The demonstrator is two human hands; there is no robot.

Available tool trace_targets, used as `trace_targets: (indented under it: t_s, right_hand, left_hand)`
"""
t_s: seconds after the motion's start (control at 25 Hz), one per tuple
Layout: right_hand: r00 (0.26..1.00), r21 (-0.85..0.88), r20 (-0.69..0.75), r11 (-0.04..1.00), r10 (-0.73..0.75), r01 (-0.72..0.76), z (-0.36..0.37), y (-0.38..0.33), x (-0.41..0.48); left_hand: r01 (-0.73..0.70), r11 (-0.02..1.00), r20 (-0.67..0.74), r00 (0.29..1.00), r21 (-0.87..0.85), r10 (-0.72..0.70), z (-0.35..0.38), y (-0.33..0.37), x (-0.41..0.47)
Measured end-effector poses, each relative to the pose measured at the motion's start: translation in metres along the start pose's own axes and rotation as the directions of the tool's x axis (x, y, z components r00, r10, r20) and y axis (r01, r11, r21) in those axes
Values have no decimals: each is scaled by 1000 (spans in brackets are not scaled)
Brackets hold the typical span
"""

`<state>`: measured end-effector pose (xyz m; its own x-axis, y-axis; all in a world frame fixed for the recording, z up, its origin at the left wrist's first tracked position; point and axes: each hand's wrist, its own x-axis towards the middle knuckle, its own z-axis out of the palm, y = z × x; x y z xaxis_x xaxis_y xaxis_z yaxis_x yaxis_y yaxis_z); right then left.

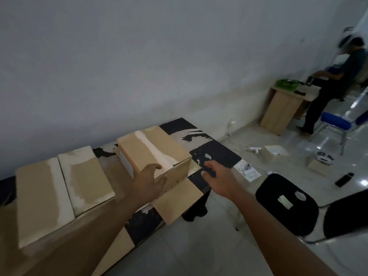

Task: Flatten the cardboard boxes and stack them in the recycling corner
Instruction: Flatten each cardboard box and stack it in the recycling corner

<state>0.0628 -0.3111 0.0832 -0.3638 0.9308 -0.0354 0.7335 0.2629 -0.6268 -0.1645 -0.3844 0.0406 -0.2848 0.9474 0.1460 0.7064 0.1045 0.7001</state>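
Three closed cardboard boxes stand in a row on a worn black table [217, 154] against the wall. The right box [151, 150] has a pale tape strip along its top. My left hand [150, 181] lies on its near corner, thumb over the top edge and fingers on the side. My right hand [214, 177] hovers just right of that box with fingers curled and apart, holding nothing. The middle box [85, 180] and the left box [39, 198] sit untouched. A flat cardboard sheet [177, 198] lies under the right box and juts over the table's front edge.
A black chair [288, 204] stands close on the right, a second dark seat beyond it. Small boxes, cables and a bottle [343, 179] litter the floor. Farther off a person [330, 82] stands at a wooden desk [282, 108] beside a blue chair [336, 120].
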Motion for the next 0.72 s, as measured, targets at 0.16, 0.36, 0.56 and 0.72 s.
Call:
trace_targets:
  t_s: [0.16, 0.36, 0.56, 0.72]
  right_hand:
    - [984, 35, 158, 997, -80, 76, 5, 26, 82]
    - [932, 21, 327, 987, -158, 159, 36, 58, 168]
    - [879, 107, 430, 978, -206, 177, 56, 74, 226]
    - [895, -31, 391, 969, -214, 245, 56, 91, 270]
  left_hand:
    - [302, 953, -89, 949, -20, -303, 26, -21, 31]
    - [546, 837, 0, 837, 12, -546, 59, -62, 57]
    - [550, 832, 41, 835, -77, -549, 100, -56, 84]
    - [502, 848, -33, 857, -171, -514, 128, -46, 113]
